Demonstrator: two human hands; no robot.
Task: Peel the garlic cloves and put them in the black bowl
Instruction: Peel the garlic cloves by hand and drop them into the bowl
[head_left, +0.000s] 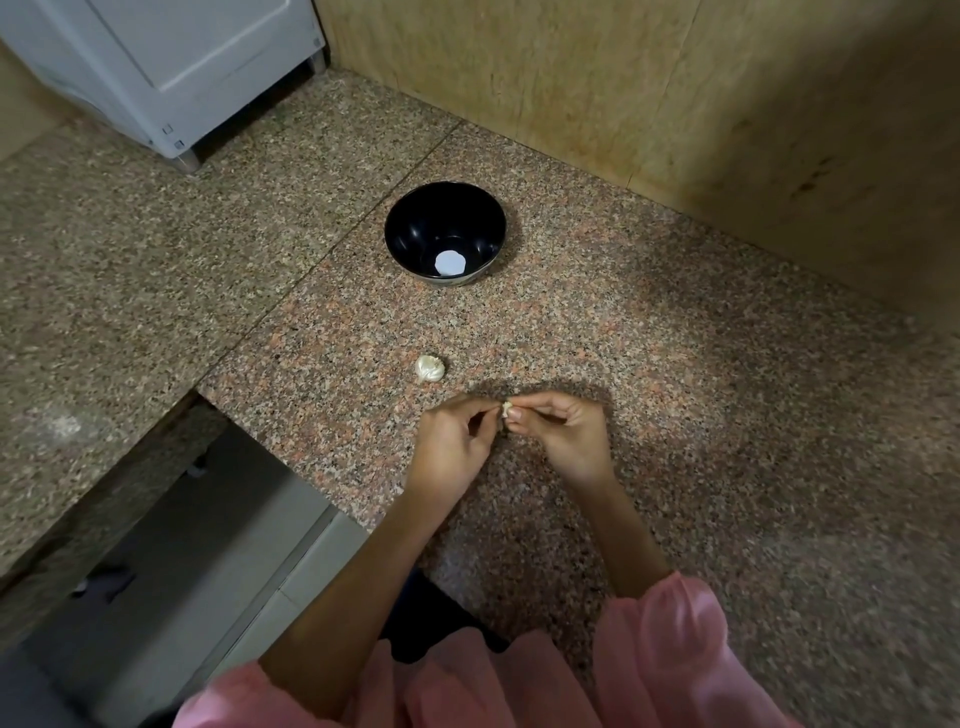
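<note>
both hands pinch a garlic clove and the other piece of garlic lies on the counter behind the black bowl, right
Not behind: the head view shows the other piece of garlic on the counter in front of the black bowl. Yes, left hand and right hand pinch a garlic clove.

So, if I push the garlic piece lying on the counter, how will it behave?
The garlic piece looks small with papery skin, so probably very light; a slight push should move it. Its rounded, lumpy shape may make it wobble or roll briefly on the polished counter. The dry skin may flake.
</note>
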